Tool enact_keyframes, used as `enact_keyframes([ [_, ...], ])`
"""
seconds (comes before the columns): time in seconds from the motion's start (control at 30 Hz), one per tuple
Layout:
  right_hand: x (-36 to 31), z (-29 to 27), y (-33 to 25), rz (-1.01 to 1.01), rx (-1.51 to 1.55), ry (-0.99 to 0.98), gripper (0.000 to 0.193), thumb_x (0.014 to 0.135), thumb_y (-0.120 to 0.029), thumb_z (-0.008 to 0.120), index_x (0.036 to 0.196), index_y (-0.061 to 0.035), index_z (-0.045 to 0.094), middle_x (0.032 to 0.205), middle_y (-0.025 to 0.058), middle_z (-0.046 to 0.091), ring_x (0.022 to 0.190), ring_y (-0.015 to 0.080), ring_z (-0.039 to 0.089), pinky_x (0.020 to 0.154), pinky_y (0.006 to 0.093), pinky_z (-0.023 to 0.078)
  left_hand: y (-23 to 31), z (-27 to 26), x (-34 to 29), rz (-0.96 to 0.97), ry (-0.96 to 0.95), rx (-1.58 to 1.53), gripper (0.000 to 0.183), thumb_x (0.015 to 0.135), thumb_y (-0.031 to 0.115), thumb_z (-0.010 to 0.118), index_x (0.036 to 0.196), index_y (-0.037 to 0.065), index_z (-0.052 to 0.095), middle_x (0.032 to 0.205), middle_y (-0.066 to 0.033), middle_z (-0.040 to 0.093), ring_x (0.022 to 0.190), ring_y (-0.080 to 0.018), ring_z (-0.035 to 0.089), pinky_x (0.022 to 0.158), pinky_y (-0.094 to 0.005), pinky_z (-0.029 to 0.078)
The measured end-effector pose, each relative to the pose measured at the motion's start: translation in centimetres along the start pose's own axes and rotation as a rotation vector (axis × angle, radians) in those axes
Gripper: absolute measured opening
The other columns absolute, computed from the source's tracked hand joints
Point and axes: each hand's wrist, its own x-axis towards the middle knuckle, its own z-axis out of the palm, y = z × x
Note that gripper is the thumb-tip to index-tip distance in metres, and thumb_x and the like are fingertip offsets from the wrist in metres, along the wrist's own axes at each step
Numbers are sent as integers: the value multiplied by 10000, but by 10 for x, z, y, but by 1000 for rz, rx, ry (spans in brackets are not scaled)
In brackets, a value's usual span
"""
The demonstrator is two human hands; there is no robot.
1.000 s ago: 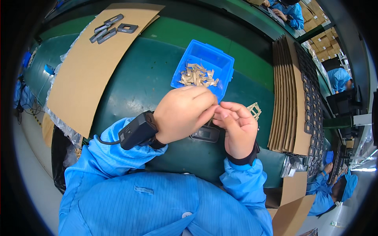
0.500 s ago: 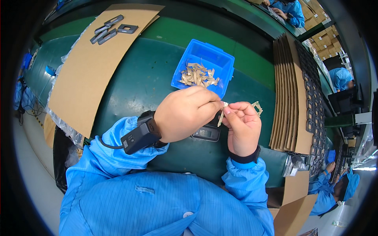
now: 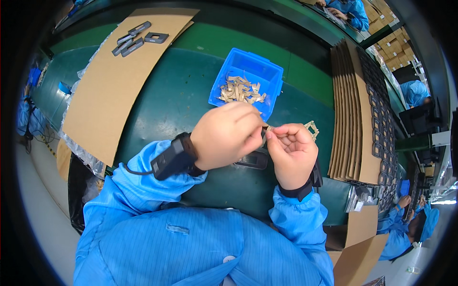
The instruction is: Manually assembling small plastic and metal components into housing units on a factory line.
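My left hand (image 3: 229, 133) is closed, its fingertips pinched near those of my right hand; what it pinches is mostly hidden behind its own knuckles. My right hand (image 3: 293, 155) holds a small tan strip (image 3: 268, 128) between thumb and forefinger. Beneath my hands, a dark rectangular device (image 3: 253, 160) with a small window lies partly covered on the green table. Just past my right fingers stands out a pale, cream-coloured openwork piece (image 3: 312, 128). Beyond my left hand, a blue plastic bin (image 3: 270, 76) contains a loose pile of tan strips (image 3: 238, 89).
On the left, a cardboard sheet (image 3: 112, 90) carries several dark grey frame-shaped parts (image 3: 133, 38). At right stand stacked cardboard sheets (image 3: 346, 114), with rows of black frames (image 3: 375, 119) beside them. An open carton (image 3: 360, 233) is at lower right. Co-workers in blue sit farther off.
My left wrist has turned and its fingers have drawn slightly down. The pale strip that hung below my right fingertips no longer shows there. The view has shifted a little.
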Motion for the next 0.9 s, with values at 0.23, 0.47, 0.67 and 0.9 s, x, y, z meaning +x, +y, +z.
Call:
enact_keyframes([
  [0.23,15,-20,-3,-26,-12,163,153,933,91,678,1044,25,596,986,114,707,923,173,735,772,247,581,7,-21,6,-593,136,-412,86,808,-8,714,889,-15,688,891,-137,686,771,-236,696,650,-330,579],
  [0.47,28,-34,1,-106,38,241,140,947,70,671,1059,22,603,998,112,703,906,162,725,733,243,582,-4,-4,-36,-164,-394,337,138,846,90,713,961,20,681,950,-121,669,937,-330,652,797,-415,554],
  [0.67,28,-36,3,-120,81,185,140,932,87,676,1035,21,608,999,106,701,900,151,719,785,248,581,1,-6,-24,-116,-395,296,118,859,95,706,948,20,688,916,-112,654,899,-321,647,778,-410,557],
  [0.9,30,-35,2,-119,78,217,135,928,78,687,1019,12,614,967,80,692,884,133,714,769,232,572,2,-5,-18,-28,-332,385,119,834,68,731,930,14,684,908,-119,661,846,-319,673,699,-408,559],
])
